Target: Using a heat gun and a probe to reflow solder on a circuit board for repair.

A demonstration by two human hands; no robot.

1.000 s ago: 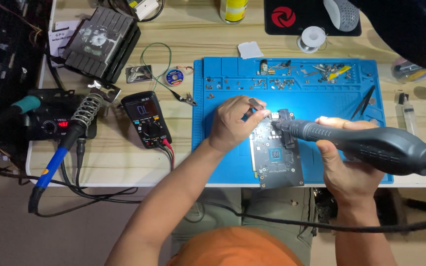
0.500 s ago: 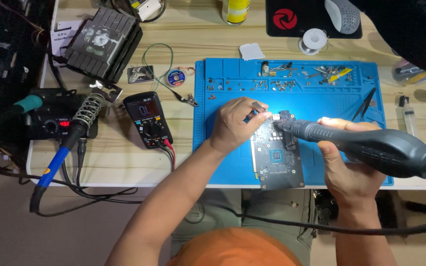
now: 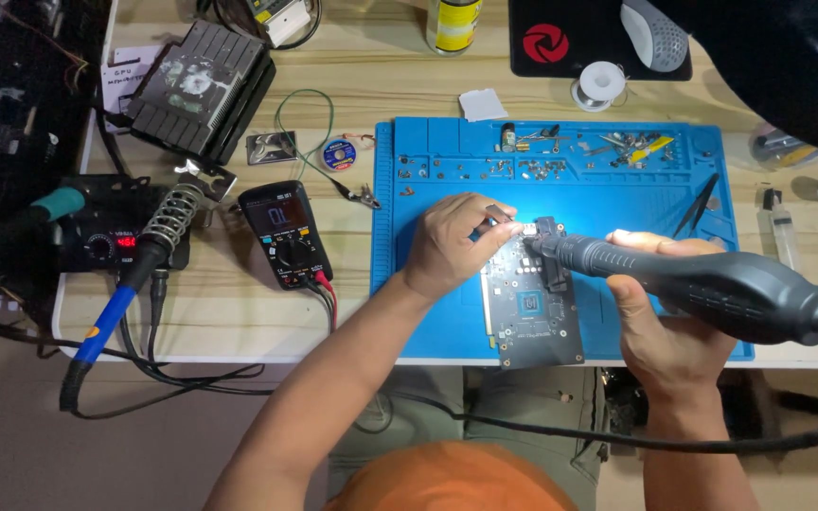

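A dark circuit board lies on the blue work mat near the table's front edge. My right hand grips a thick black hot-air handle, its nozzle tip resting over the board's upper edge. My left hand is closed around a thin tool, probably tweezers, whose tip meets the board just left of the nozzle. Most of that tool is hidden by my fingers.
A multimeter with red and black leads sits left of the mat. Further left stand a soldering station and a blue-handled iron in its coil stand. Several screws and small parts fill the mat's top trays. Black tweezers lie at right.
The nozzle tip has crept slightly left along the board's top edge, towards my left hand. Both hands otherwise hold their places.
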